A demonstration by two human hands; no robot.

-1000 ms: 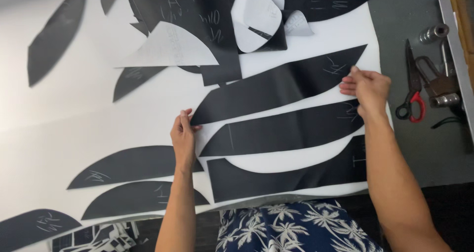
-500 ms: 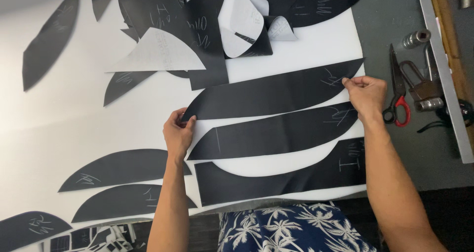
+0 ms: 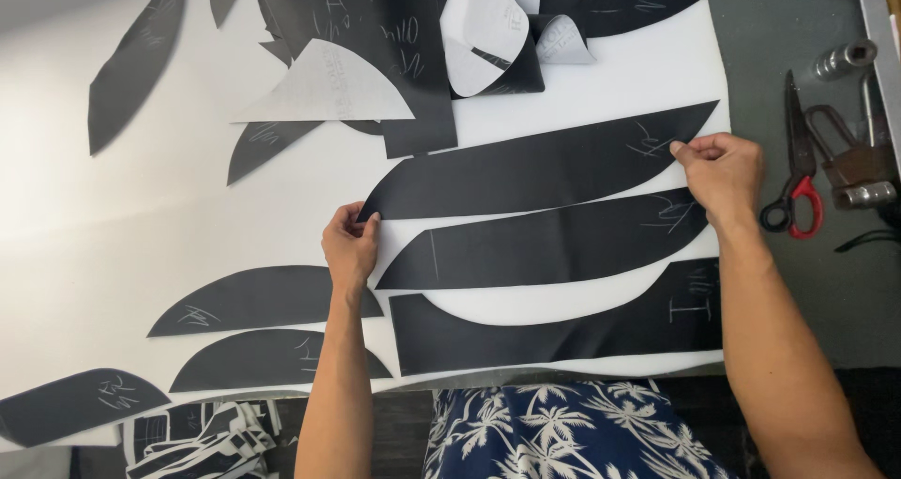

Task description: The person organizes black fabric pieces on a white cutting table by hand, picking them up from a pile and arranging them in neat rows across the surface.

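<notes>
Fingers pinching both tips of long black curved strip (image 3: 540, 171), left hand (image 3: 349, 246) clamped at near point, right hand (image 3: 725, 171) at far point, keeping it taut and flat on white sheet (image 3: 169, 216), just above sister strip (image 3: 544, 246), scissors (image 3: 798, 174) lying aside.

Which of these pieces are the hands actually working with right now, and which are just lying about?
In hand:
- long black curved piece, pinched at its ends by the left hand and the right hand
- white sheet under it

Lying about:
- second curved piece just below
- black offcut with a curved notch
- red-handled scissors
- metal socket
- curled scraps
</notes>
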